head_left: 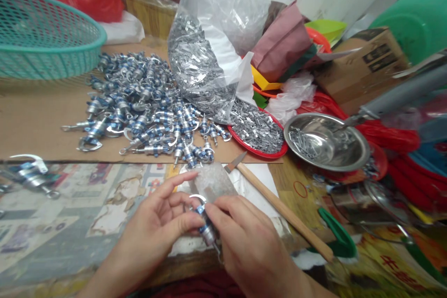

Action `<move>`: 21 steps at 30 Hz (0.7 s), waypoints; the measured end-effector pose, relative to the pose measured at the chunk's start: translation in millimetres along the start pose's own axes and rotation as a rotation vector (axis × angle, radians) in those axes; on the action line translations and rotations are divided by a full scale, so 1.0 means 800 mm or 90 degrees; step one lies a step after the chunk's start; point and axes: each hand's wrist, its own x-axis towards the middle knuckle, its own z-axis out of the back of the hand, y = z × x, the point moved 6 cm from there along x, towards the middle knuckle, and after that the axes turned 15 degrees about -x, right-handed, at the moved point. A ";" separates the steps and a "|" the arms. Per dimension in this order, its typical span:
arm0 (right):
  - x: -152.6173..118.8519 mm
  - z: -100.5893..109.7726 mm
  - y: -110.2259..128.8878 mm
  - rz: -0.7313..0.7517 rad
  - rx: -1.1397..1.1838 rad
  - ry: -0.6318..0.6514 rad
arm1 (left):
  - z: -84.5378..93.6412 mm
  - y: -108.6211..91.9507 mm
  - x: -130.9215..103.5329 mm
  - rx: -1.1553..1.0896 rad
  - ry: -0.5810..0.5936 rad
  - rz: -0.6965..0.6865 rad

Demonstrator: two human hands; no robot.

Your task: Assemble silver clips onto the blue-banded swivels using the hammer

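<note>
A small blue-and-silver metal hook fitting (206, 228), with a pale curved claw at its top, is held between my two hands low in the middle of the view. My left hand (162, 216) pinches its blue collar between thumb and fingers, the index finger stretched out. On the other side, my right hand (244, 228) has closed fingers against the fitting and covers part of it. Just beyond the hands lies a worn block (214, 180). A hammer with a wooden handle (279, 205) rests to the right of it.
A heap of similar fittings (139, 102) covers the cardboard (31, 121); several more lie at left. Behind stand a bag of flat metal clips (200, 65), a red plate (233, 137) of clips, and a steel bowl (335, 149). A turquoise basket (52, 56) stands far left.
</note>
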 end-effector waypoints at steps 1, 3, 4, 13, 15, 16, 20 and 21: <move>-0.001 0.000 0.002 0.003 -0.005 0.007 | 0.001 0.000 0.000 0.002 -0.004 -0.003; -0.005 -0.002 0.006 0.015 -0.027 0.016 | 0.003 0.000 -0.001 0.012 -0.016 -0.011; -0.008 -0.003 0.009 0.022 -0.039 0.015 | 0.004 -0.001 -0.002 0.023 -0.024 -0.018; -0.040 -0.012 -0.011 -0.044 0.131 0.105 | -0.002 -0.020 0.000 0.335 0.008 -0.107; -0.044 -0.008 -0.044 -0.115 0.188 0.085 | -0.006 -0.022 0.001 0.382 0.040 -0.120; -0.048 -0.007 -0.066 -0.162 0.167 0.068 | -0.008 -0.023 0.000 0.387 0.050 -0.122; -0.066 -0.030 -0.141 -0.273 -0.049 0.177 | -0.009 -0.025 -0.001 0.387 0.057 -0.130; -0.071 -0.039 -0.150 -0.272 -0.068 0.226 | -0.010 -0.025 -0.001 0.381 0.058 -0.127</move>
